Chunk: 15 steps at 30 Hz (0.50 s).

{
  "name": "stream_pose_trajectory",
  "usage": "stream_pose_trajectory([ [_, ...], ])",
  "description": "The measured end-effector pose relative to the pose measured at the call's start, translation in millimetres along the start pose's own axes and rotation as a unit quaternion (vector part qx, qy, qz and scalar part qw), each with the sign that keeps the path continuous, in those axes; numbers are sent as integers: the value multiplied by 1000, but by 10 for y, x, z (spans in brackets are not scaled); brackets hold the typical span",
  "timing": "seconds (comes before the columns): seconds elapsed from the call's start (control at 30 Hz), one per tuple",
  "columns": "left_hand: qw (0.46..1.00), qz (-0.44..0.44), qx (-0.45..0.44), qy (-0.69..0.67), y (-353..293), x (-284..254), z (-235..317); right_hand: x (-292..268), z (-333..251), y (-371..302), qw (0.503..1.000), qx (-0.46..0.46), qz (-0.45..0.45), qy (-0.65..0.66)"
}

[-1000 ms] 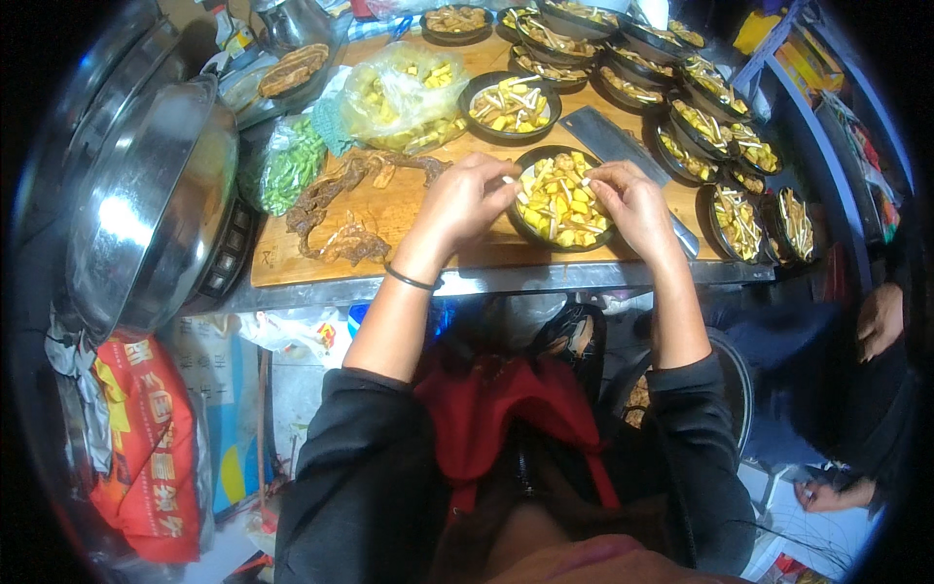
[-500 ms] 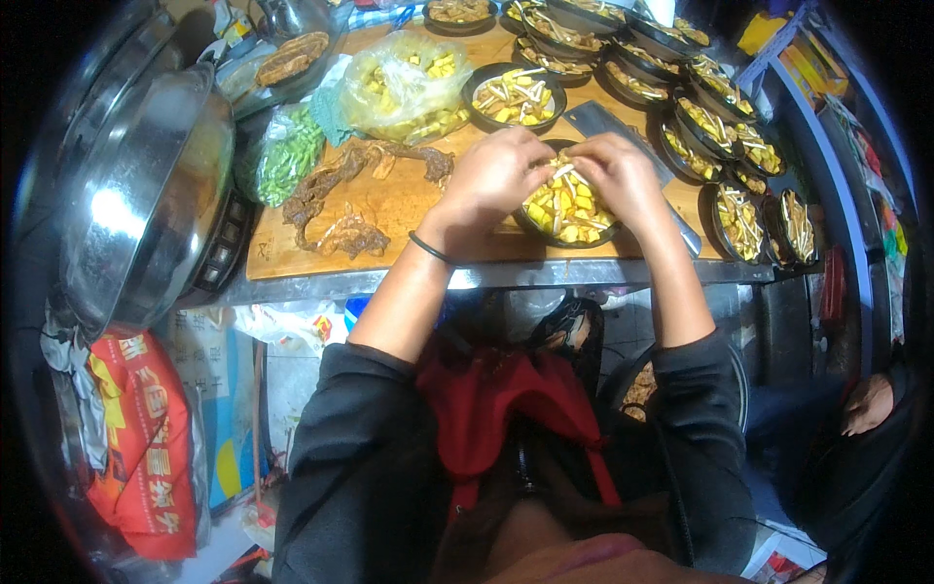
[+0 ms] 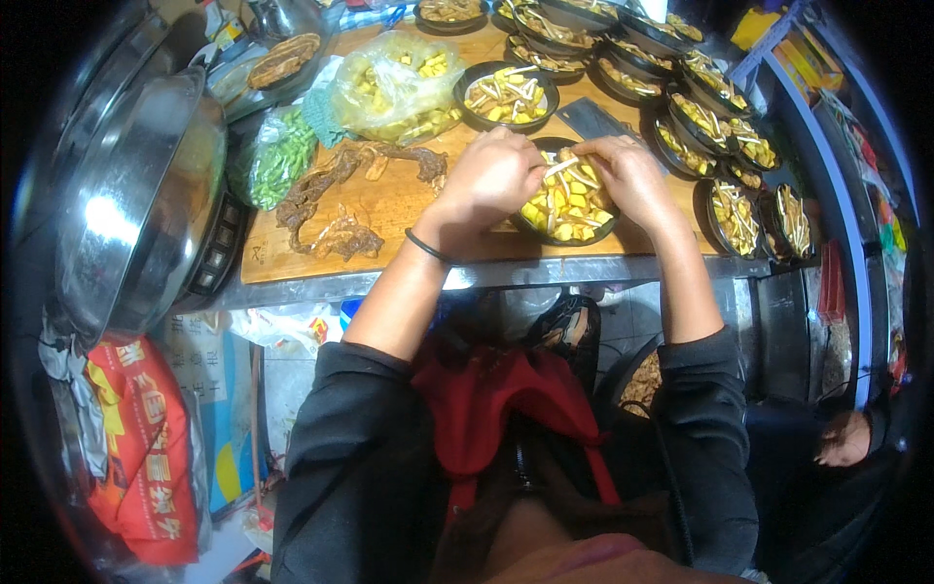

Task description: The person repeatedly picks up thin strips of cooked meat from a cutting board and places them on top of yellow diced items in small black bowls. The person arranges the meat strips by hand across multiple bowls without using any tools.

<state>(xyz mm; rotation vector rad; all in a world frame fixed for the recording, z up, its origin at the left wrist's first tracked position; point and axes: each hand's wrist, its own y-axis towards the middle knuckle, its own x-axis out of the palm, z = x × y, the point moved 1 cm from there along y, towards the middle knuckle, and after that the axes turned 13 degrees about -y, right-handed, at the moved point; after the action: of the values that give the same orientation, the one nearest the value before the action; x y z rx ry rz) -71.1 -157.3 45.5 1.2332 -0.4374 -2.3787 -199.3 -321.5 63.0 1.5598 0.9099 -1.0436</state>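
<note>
Dark bowl (image 3: 555, 143), right half of cutting board (image 3: 389, 204), by near edge; my left hand (image 3: 494, 175) and right hand (image 3: 628, 177) curled over it, cannot tell if pinching; likely weighty, stiff, slick: I'd grip opposite sides

Left hand (image 3: 496, 177)'s curled at the dark bowl (image 3: 566, 240)'s far-left edge, right hand (image 3: 629, 178)'s curled far-right, forearms (image 3: 399, 300) kinda angled toward it.

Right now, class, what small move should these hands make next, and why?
Perhaps the left hand and right hand should settle the pale strips: these lie at mixed angles among yellow chunks, and both hands are at the far side of the black bowl.
</note>
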Motion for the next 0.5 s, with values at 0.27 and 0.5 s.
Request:
stream_pose_trajectory([
  [0.27, 998, 43, 29, -32, 69, 99, 50, -161, -9, -143, 986, 90, -21, 136],
  [0.5, 997, 72, -30, 3, 64, 103, 25, -106, -87, -220, 991, 68, -6, 117],
])
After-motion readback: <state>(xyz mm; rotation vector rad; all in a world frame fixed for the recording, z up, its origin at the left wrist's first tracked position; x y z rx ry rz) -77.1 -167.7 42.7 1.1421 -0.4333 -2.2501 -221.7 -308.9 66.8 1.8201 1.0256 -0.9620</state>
